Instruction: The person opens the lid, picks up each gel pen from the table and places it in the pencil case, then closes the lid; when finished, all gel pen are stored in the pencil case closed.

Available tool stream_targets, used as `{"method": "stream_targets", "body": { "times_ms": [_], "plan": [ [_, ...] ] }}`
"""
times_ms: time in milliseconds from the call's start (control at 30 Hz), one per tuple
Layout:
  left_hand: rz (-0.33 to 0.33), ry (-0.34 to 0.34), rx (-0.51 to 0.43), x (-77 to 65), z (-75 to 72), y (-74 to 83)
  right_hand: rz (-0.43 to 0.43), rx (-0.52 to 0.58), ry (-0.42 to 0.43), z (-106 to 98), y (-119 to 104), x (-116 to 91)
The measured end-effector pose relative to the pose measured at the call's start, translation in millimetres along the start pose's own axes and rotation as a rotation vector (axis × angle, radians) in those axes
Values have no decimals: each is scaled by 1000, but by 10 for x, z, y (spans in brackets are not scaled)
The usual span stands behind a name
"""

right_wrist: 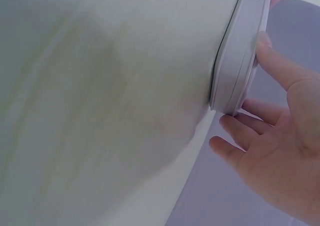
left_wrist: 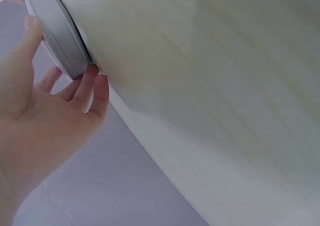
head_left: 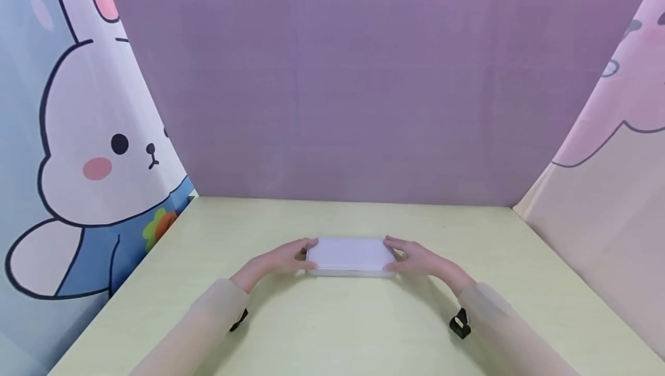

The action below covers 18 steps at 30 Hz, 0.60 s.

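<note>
A flat white rectangular case (head_left: 351,253) with rounded corners lies on the pale table, its long side facing me. At its left end my left hand (head_left: 288,256) grips it, thumb on the near edge and fingers round the far corner. My right hand (head_left: 414,257) holds the opposite end in the same way. In the left wrist view the case (left_wrist: 60,33) shows a thin seam along its side, with the left fingertips curled at its end. The right wrist view shows the case (right_wrist: 239,55) between the right thumb and fingers. What is inside it is hidden.
The pale wood-grain table (head_left: 343,330) ends at a purple backdrop (head_left: 343,87). A cartoon rabbit curtain (head_left: 104,133) hangs on the left, a pink and cream curtain (head_left: 608,191) on the right. A black strap (head_left: 460,324) hangs below the right sleeve.
</note>
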<state>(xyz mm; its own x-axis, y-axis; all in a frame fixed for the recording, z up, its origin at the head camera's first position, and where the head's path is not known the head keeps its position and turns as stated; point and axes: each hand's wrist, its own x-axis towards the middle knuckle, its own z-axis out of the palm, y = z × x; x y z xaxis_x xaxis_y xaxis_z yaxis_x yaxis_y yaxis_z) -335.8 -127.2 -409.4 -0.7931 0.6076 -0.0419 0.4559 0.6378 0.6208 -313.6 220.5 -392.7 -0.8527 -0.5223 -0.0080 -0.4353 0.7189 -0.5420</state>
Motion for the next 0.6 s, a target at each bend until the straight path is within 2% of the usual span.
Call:
{"method": "stream_targets", "body": {
  "times_ms": [200, 400, 500, 600],
  "plan": [
    [12, -11, 4, -18, -1, 14, 6, 11, 13, 26, 15, -13],
    [5, -22, 36, -40, -14, 54, -19, -44, 36, 33, -27, -34],
    [1, 11, 44, -64, -24, 73, -66, -81, 103, 27, -59, -46],
    [7, 104, 48, -125, -59, 93, -106, -97, 219, -17, -107, -56]
  ]
}}
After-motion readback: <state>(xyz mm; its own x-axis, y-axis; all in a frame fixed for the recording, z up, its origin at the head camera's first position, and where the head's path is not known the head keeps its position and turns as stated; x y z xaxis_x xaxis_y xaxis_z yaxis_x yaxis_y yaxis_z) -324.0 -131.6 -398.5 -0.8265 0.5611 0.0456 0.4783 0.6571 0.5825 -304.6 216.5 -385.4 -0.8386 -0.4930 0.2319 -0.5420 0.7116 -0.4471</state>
